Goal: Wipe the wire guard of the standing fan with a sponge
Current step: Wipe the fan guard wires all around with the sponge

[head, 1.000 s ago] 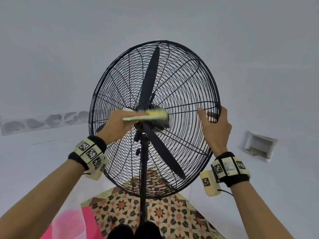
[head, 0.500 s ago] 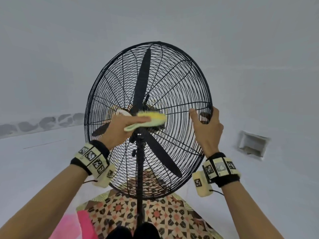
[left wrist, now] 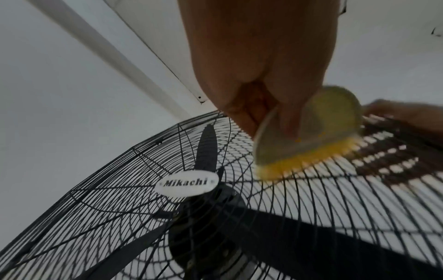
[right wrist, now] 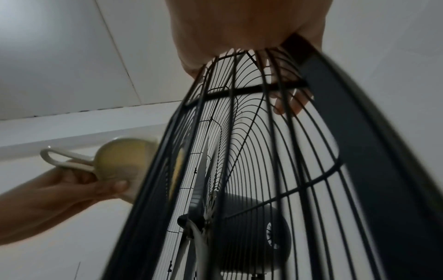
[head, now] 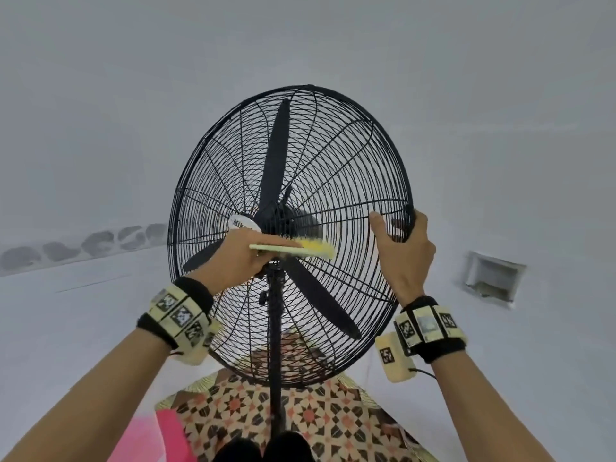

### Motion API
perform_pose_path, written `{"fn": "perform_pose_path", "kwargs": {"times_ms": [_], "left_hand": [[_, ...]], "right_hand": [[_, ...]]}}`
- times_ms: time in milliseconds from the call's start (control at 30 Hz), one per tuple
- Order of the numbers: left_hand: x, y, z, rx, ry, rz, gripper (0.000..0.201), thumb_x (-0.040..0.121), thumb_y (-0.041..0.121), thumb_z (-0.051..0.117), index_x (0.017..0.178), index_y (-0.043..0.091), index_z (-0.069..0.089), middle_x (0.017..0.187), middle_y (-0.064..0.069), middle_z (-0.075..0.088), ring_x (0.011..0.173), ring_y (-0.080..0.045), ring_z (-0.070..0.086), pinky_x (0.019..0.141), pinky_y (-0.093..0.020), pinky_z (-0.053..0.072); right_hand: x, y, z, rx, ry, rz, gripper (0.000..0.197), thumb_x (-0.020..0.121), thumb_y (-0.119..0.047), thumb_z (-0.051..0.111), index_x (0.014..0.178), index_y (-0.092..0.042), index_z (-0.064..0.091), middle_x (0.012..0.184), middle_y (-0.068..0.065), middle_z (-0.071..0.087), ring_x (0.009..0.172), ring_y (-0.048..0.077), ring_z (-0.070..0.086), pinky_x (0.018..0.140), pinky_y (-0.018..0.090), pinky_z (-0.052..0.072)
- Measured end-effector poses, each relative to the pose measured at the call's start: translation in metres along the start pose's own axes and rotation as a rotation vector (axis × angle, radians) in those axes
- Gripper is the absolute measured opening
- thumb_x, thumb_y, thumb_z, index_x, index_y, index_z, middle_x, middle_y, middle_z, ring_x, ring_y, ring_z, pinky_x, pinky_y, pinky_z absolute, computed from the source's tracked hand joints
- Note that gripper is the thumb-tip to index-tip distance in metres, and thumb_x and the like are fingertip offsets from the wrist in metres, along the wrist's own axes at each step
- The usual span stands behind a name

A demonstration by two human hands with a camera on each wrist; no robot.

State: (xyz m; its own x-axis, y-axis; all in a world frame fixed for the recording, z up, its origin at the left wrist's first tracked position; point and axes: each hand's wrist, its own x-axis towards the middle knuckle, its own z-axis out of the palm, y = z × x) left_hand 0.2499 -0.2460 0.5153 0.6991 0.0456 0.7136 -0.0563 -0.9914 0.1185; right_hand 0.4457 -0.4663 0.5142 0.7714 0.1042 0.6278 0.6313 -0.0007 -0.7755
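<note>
The black standing fan's round wire guard [head: 333,155] faces me, tilted, with three dark blades and a white Mikachi badge [left wrist: 187,182] at its hub. My left hand [head: 240,258] grips a pale green sponge pad with yellow bristly underside [head: 296,250] and presses it against the guard just right of the hub; it shows as the sponge [left wrist: 309,136] and the sponge [right wrist: 124,161] in the wrist views. My right hand [head: 403,241] grips the guard's right rim, thumb in front, fingers curled behind the wires [right wrist: 287,102].
The fan's black pole [head: 275,361] runs down to a patterned floor mat [head: 300,415]. A pink object [head: 160,435] lies at the lower left. White walls surround the fan, with a recessed box [head: 493,278] at the right.
The sponge has slid down off the hub, uncovering the white badge. The fan has shifted in view as my head moved. My right hand keeps its hold on the rim.
</note>
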Motion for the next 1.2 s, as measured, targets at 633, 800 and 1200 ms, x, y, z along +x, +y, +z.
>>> {"fn": "perform_pose_path", "kwargs": {"times_ms": [633, 800, 1200], "left_hand": [[0.008, 0.002, 0.005, -0.091, 0.197, -0.001, 0.04, 0.092, 0.005, 0.075, 0.125, 0.026, 0.071, 0.098, 0.011, 0.077, 0.063, 0.003, 0.063, 0.059, -0.006, 0.046], [0.008, -0.003, -0.011, -0.057, -0.104, -0.037, 0.041, 0.092, 0.008, 0.076, 0.124, 0.031, 0.066, 0.092, 0.015, 0.074, 0.068, 0.001, 0.065, 0.063, -0.009, 0.049], [0.006, 0.027, 0.001, -0.062, 0.063, 0.036, 0.032, 0.096, 0.007, 0.071, 0.127, 0.016, 0.073, 0.078, 0.036, 0.057, 0.055, 0.003, 0.059, 0.049, -0.007, 0.042]], "right_hand": [[0.0, 0.001, 0.005, -0.003, -0.022, -0.016, 0.065, 0.089, -0.068, 0.065, 0.134, -0.023, 0.052, 0.105, -0.012, 0.066, 0.091, 0.01, 0.062, 0.083, 0.021, 0.044], [0.003, 0.008, 0.003, 0.049, 0.031, 0.03, 0.049, 0.104, -0.061, 0.041, 0.132, -0.024, 0.055, 0.094, -0.011, 0.068, 0.082, 0.016, 0.067, 0.08, 0.04, 0.057], [-0.002, 0.013, 0.007, 0.136, 0.053, 0.105, 0.04, 0.108, -0.052, 0.04, 0.131, -0.026, 0.061, 0.088, -0.017, 0.068, 0.085, 0.009, 0.067, 0.086, 0.041, 0.057]]}}
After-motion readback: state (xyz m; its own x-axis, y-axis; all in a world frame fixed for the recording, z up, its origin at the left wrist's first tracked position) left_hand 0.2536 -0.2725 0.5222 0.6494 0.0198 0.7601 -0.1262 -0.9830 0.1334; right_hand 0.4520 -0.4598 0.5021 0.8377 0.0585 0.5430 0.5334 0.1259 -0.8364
